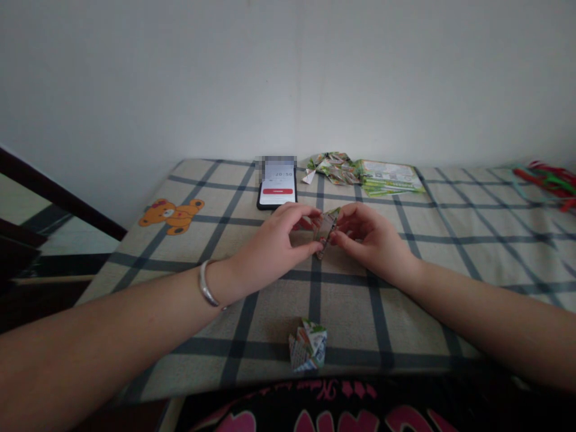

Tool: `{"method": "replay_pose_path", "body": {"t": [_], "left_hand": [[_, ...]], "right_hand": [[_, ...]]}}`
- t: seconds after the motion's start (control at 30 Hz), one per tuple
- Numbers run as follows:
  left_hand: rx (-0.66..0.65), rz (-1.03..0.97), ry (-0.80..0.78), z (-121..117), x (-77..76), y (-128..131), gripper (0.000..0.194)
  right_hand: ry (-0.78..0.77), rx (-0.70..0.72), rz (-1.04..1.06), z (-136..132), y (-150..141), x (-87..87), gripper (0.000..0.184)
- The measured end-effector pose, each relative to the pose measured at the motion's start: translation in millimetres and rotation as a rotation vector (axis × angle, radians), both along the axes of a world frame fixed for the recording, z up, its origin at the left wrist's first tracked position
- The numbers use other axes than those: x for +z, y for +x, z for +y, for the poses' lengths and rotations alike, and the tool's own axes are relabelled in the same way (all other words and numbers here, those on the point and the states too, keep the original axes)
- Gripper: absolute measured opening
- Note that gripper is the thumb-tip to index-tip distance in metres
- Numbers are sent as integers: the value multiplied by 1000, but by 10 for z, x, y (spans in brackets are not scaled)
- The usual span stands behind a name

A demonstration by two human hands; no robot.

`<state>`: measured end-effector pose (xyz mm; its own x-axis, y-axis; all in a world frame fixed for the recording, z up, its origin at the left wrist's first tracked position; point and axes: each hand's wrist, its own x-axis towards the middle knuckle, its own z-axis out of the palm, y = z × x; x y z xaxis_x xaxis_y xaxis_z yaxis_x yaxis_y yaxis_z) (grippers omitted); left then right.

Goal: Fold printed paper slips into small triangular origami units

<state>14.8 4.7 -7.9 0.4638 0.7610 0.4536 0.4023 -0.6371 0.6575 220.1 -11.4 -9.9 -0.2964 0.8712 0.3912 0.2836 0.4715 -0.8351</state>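
Note:
Between my two hands, above the middle of the table, is a small folded piece of printed paper. My left hand pinches its left side between thumb and fingers, a silver bangle on the wrist. The paper's right edge is gripped by the thumb and fingertips of my right hand. Nearer to me, by the table's front edge, a finished-looking folded paper shape with pointed corners rests on the cloth. Some fingertips are hidden behind the paper.
A phone with a lit screen lies at the back. Right of it are a pile of folded papers and a stack of printed sheets. Red and green items lie far right. A bear picture marks the checked tablecloth.

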Motion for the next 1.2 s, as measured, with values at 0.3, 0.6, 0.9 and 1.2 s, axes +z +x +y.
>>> {"method": "replay_pose_path", "body": {"t": [0.3, 0.6, 0.9, 1.2], "left_hand": [[-26, 10, -11, -13, -35, 21, 53], [-28, 20, -28, -26, -41, 17, 52], [-39, 37, -82, 23, -55, -13, 51], [-10, 167, -27, 71, -21, -63, 44]], "right_hand": [[22, 13, -31, 0, -5, -8, 24], [39, -14, -103, -23, -28, 20, 36], [190, -39, -228, 45, 31, 0, 33], [155, -40, -324, 68, 64, 9, 31]]}}
